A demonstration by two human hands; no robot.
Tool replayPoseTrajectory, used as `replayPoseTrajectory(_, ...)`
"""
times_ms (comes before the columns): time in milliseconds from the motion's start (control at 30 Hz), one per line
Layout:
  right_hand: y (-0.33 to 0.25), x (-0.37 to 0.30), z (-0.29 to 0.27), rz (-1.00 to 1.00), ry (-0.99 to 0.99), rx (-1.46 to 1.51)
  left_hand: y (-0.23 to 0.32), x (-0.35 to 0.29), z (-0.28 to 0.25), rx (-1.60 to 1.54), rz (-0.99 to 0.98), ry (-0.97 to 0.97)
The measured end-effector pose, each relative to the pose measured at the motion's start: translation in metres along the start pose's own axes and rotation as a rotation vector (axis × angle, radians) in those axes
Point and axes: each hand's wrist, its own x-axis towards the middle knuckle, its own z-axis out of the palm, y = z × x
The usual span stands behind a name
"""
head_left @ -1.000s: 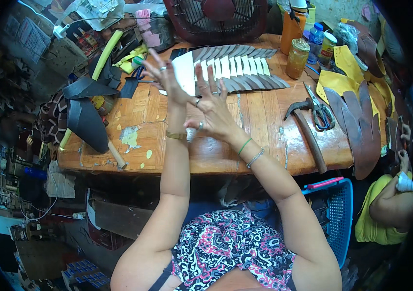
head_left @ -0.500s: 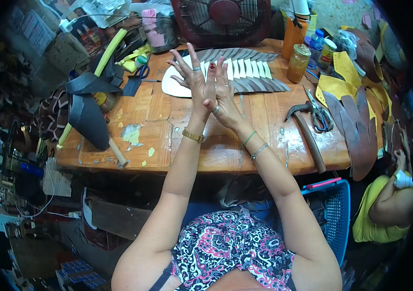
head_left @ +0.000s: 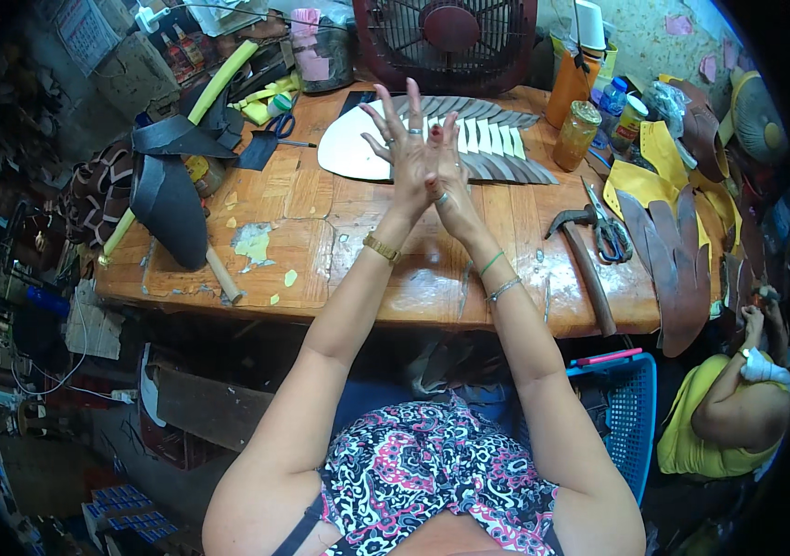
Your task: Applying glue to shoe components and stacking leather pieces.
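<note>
Both my hands are raised over the table, touching each other. My left hand (head_left: pixel 408 165) has its fingers spread upward, with a ring on one of them; a gold watch (head_left: pixel 382 247) circles that wrist. Against its inner side rests my right hand (head_left: pixel 452 178), fingers stretched upward, its thumb near the base of the left palm. Neither hand holds anything that I can see. Just beyond them lie a white sole-shaped sheet (head_left: pixel 347 148) and a row of overlapping grey-brown pieces (head_left: pixel 511 170) with pale strips (head_left: pixel 495 137), partly hidden by my fingers.
To the right lie a hammer (head_left: pixel 589 278), scissors (head_left: pixel 610 236) and brown leather pieces (head_left: pixel 682 269). Behind them stand a glass jar (head_left: pixel 578 135) and an orange bottle (head_left: pixel 569 91). A fan (head_left: pixel 450 37) is at the back, black curved material (head_left: pixel 168 208) left. A blue basket (head_left: pixel 631 417) and a person (head_left: pixel 728 417) are lower right.
My joined hands have shifted slightly to the right and down in the picture and stay pressed together. The whole view has also moved a little.
</note>
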Motion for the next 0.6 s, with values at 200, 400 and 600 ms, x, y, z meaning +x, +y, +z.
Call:
replayPoseTrajectory(200, -0.026, -0.009, 0.010, -0.235, -0.165, -0.192, -0.042, 0.026, -0.036, -0.248, -0.250, 0.334)
replayPoseTrajectory(400, -0.021, -0.010, 0.008, -0.098, -0.151, -0.258, -0.028, 0.010, -0.016, -0.026, -0.139, 0.164)
replayPoseTrajectory(600, -0.013, -0.001, 0.024, 0.098, -0.009, 0.216, -0.070, 0.003, 0.009, -0.266, 0.060, 0.070)
